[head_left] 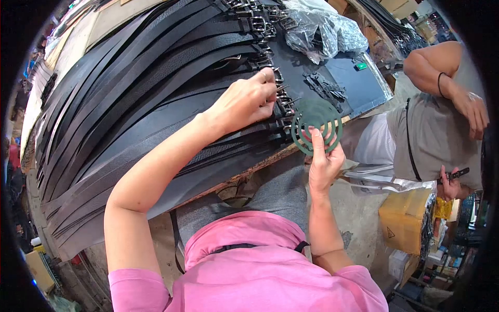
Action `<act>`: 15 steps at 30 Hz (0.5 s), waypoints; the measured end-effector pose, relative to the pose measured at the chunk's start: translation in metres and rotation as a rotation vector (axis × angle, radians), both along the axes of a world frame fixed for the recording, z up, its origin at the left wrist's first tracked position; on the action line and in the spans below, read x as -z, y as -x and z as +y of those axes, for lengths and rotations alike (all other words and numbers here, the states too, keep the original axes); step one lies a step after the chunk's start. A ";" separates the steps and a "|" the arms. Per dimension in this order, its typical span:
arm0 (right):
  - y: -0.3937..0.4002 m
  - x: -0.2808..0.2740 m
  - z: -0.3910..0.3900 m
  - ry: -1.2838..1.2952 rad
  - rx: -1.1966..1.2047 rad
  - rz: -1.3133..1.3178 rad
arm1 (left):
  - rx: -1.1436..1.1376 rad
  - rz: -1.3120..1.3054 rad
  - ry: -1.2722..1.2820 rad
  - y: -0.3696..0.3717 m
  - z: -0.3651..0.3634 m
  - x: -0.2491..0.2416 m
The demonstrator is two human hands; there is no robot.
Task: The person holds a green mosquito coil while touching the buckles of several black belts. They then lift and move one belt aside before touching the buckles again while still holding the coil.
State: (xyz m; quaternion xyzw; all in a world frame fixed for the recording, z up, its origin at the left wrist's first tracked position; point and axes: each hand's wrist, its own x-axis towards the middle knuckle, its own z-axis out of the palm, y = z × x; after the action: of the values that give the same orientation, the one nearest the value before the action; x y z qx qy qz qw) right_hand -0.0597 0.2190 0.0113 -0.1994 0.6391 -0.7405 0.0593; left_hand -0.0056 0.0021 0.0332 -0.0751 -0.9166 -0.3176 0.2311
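Observation:
My right hand (326, 162) grips a dark green mosquito coil (315, 110), thumb on its near side, and holds it up just past the table's edge. Fingers curled together, my left hand (250, 99) is closed over the row of metal buckles (263, 52). Whatever it may hold is hidden by the fingers. Many black leather belts (171, 62) lie side by side under and around my left arm, buckle ends toward the right. Beyond the coil, a small pile of black strap pieces (325, 86) rests on the table.
Crumpled clear plastic (327, 31) lies at the table's far side, near a small green item (360, 66). At the right stands another person (434, 125), one hand holding a dark object (460, 174). A cardboard box (405, 221) is on the right, below that person.

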 end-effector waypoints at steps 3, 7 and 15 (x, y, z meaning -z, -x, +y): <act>0.002 0.002 -0.006 -0.027 -0.040 0.030 | -0.021 -0.008 -0.065 -0.002 -0.002 0.000; 0.006 0.000 -0.018 -0.134 -0.053 0.175 | -0.091 -0.002 -0.144 -0.008 -0.001 0.004; 0.013 -0.006 -0.033 -0.247 -0.084 0.364 | -0.170 -0.007 -0.285 -0.015 0.002 0.007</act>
State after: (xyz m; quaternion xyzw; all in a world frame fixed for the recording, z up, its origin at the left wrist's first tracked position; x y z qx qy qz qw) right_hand -0.0726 0.1861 0.0170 -0.3474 0.7162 -0.6052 -0.0023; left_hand 0.0096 0.0041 0.0266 0.0372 -0.8661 -0.4240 0.2621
